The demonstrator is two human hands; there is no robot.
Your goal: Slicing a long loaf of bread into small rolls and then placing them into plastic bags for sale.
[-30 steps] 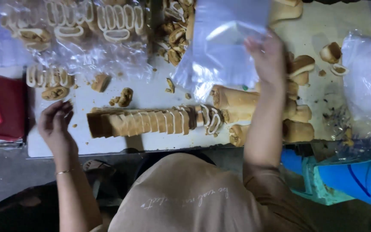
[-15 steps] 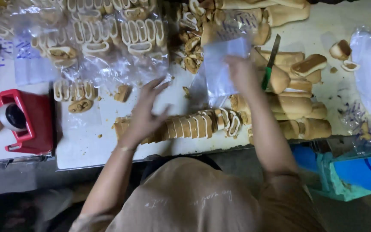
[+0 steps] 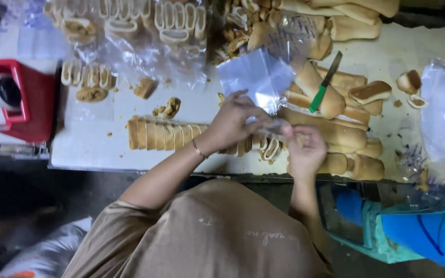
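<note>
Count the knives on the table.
1: a green-handled knife lies across the uncut bread rolls at upper right, beyond the right hand. Others may be hidden under bags.

Both forearms reach forward from the body and meet in front of the chest; the left hand lies knuckles up, fingers curled and pinched; the right hand sits just beside it, fingers bent inward, pinching too.
</note>
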